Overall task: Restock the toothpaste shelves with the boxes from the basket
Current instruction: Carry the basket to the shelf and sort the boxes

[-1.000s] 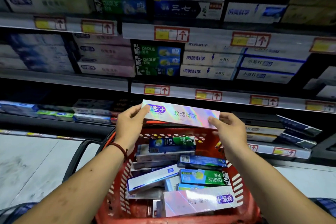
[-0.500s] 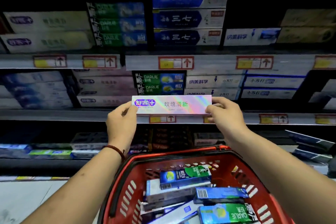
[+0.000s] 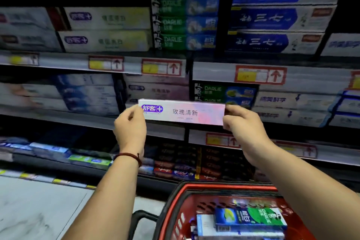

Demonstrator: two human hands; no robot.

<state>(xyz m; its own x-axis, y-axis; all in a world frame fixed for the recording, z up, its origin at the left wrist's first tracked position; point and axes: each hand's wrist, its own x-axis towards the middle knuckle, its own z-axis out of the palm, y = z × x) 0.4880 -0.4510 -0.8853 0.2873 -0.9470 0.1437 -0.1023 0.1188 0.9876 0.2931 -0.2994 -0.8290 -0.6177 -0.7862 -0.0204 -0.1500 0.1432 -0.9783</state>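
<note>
Two hands hold one long iridescent pink-and-white toothpaste box (image 3: 185, 112) level in the air, in front of the grey middle shelf (image 3: 165, 132). Our left hand (image 3: 130, 128), with a red cord bracelet (image 3: 128, 156) on its wrist, pinches the box's left end. Our right hand (image 3: 243, 128) pinches the right end. Just behind the box, that shelf carries a stack of pale boxes with a purple logo (image 3: 155, 88) beside a stack of green Darlie boxes (image 3: 224, 92). Well below, at the lower right, the red slotted plastic basket (image 3: 224, 186) contains a green-and-blue carton (image 3: 251, 218) lying on a white carton (image 3: 204, 224). We cannot see the rest of its contents.
</note>
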